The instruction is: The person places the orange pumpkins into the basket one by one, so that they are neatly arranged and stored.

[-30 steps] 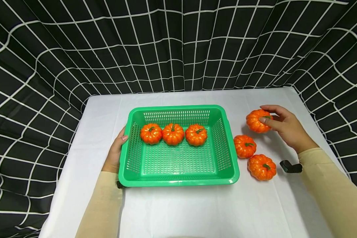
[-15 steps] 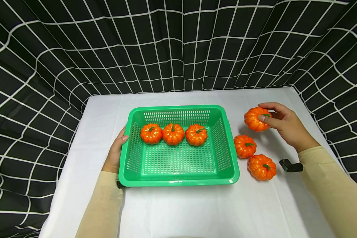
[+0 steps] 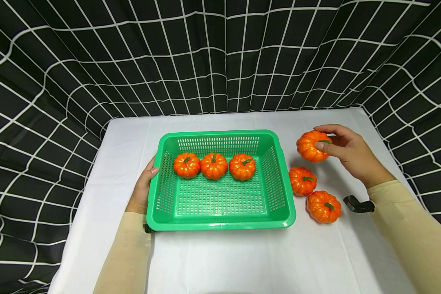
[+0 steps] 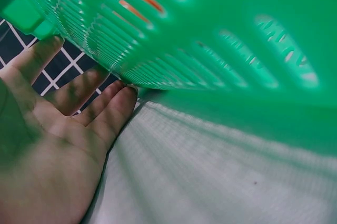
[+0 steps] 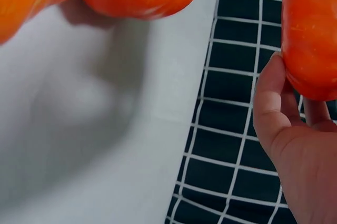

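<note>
My right hand (image 3: 353, 153) grips a small orange pumpkin (image 3: 308, 148) with a green stem, thumb near the stem and fingers on the far side. The pumpkin is held above the table to the right of a green plastic basket (image 3: 220, 225). In the right wrist view, the held pumpkin (image 5: 310, 34) is partly cut off by the frame edge. My left hand (image 3: 142, 188) rests against the basket's left side; in the left wrist view, its extended fingers (image 4: 113, 103) touch the slotted outer wall. Three pumpkins (image 3: 214, 166) sit in a row inside the basket.
Two more pumpkins lie on the white tablecloth (image 3: 220, 261) right of the basket: one pumpkin (image 3: 302, 181) close beside its wall, another pumpkin (image 3: 324, 207) nearer the front. A black curtain (image 3: 239, 53) with white grid lines surrounds the table's back and sides.
My right hand has raised the held pumpkin and shifted it slightly left, toward the basket. The left hand, the basket and the other pumpkins stay in place.
</note>
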Demonstrator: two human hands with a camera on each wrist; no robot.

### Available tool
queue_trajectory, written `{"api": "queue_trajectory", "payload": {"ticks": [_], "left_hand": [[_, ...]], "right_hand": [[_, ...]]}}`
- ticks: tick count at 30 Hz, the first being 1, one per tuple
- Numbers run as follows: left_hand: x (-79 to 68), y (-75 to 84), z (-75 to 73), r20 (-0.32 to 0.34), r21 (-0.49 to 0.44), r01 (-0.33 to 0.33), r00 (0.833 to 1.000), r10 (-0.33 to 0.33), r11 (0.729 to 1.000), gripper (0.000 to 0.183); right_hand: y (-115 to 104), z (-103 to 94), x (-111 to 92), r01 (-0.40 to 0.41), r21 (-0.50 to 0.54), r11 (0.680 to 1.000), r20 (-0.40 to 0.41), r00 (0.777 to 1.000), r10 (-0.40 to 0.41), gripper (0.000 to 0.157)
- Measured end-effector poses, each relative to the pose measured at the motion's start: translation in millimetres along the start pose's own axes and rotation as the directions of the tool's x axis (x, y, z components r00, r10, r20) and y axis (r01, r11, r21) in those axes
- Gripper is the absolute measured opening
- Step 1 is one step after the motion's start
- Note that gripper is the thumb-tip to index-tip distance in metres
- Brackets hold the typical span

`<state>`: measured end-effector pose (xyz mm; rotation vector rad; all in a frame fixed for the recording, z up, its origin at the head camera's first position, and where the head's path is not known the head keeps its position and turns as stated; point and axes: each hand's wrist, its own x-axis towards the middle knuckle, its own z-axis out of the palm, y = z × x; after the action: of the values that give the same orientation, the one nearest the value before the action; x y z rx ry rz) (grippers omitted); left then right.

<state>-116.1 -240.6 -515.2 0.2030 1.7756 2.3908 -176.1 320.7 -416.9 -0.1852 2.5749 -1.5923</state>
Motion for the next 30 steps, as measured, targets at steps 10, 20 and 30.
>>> {"api": "queue_trajectory", "payload": {"ticks": [10, 20, 30], "left_hand": [[-0.9, -0.4, -1.2, -0.005, -0.008, 0.004, 1.0, -0.004, 1.0, 0.07], [-0.4, 0.2, -1.1, -0.001, 0.002, 0.003, 1.0, -0.003, 1.0, 0.07], [0.3, -0.7, -2.4, 0.008, 0.008, 0.002, 1.0, -0.002, 1.0, 0.071]], "right_hand": [[-16.7, 14.1, -1.4, 0.039, 0.007, 0.999, 0.036, 0.999, -0.04, 0.044], [-23.8, 25.1, -2.0, 0.075, 0.021, 0.997, 0.071, 0.994, -0.077, 0.043], [-35.8, 35.7, -4.0, 0.113, 0.061, 0.992, 0.121, 0.985, -0.119, 0.042]]}}
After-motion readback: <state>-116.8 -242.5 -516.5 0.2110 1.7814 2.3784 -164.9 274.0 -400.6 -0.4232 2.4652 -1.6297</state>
